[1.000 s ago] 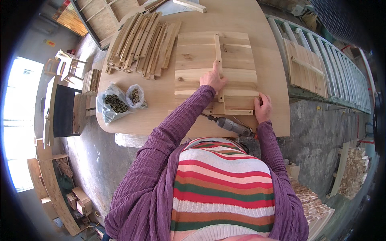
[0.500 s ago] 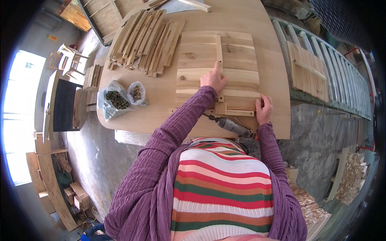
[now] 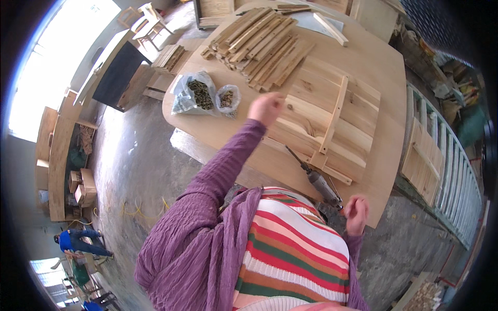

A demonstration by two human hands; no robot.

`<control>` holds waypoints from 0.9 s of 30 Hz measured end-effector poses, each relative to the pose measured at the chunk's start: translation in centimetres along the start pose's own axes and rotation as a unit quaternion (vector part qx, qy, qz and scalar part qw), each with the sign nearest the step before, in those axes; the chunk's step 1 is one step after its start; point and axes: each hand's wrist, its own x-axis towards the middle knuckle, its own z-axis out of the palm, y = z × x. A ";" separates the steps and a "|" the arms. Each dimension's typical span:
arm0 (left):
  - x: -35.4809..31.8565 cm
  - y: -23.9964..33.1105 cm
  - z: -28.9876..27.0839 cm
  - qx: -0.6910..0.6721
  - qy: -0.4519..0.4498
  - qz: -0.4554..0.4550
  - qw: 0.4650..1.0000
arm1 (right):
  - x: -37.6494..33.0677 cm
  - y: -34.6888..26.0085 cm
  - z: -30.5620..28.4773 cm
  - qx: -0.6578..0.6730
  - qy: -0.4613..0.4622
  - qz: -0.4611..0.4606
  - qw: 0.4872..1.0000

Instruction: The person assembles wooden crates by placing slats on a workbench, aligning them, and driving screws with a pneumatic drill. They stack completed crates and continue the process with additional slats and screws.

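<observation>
My left hand [image 3: 267, 108] hangs over the table, left of the wooden panel [image 3: 358, 119], its fingers curled in and slightly blurred. Whether it holds anything is hidden. Nearest to it are a clear plastic bag of dark screws [image 3: 199, 94] and a smaller bag of lighter small pieces [image 3: 227, 99]. A wooden batten [image 3: 334, 116] with holes runs across the panel, and a shorter strip [image 3: 337, 174] lies along its near edge. My right hand [image 3: 357, 213] is by the table's near edge, fingers curled, contents not visible. Close to it lies a power drill [image 3: 321, 185], bit pointing far left.
Wooden strips [image 3: 259, 44] are piled at the far left of the table [image 3: 391, 78]. A pale strip [image 3: 330, 29] rests at the back. To the right, a metal roller rack [image 3: 451, 166] bears another panel [image 3: 423, 163]. A person [image 3: 78, 242] is in the left background.
My left hand has left the batten and moved left toward the bags. My right hand has come off the panel's corner, back toward the drill's rear. The view has turned left.
</observation>
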 end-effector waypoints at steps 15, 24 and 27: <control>3.0 -13.6 -17.0 0.340 -0.234 -0.061 0.909 | -4.5 6.9 4.4 0.202 0.229 0.243 0.921; 5.4 -16.6 -18.3 0.302 -0.321 -0.045 0.897 | -3.5 6.7 6.3 0.097 0.487 0.062 0.866; 5.6 -17.3 -18.5 0.284 -0.327 -0.044 0.900 | -3.2 6.7 6.2 0.062 0.520 0.065 0.850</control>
